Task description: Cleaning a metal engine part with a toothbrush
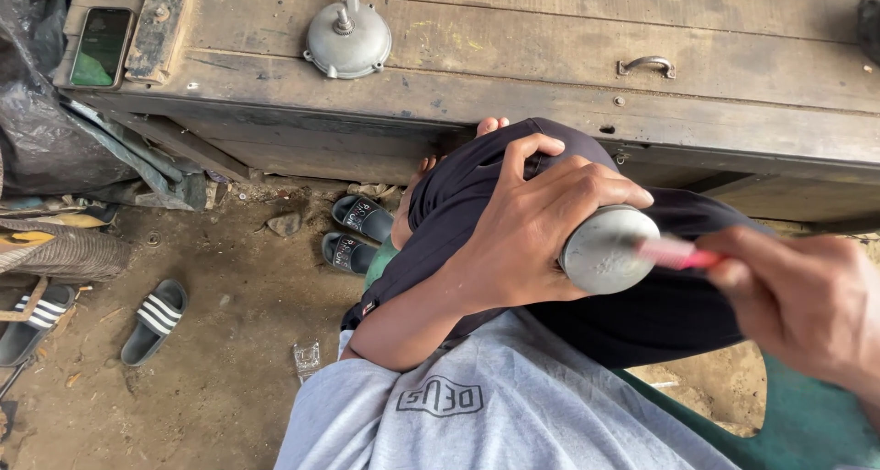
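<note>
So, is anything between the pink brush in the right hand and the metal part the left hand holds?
Nothing visible. The pink brush in the right hand already lies against the face of the round metal part, which the left hand grips from the side.

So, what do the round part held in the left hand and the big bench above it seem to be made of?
The round part in the left hand looks like cast metal, probably aluminium: dull grey, with a matte, slightly pitted face. The bench looks like old wood: planks with visible grain, dark stains and worn edges. The brush in the right hand seems to be pink plastic, but it is blurred.
</note>
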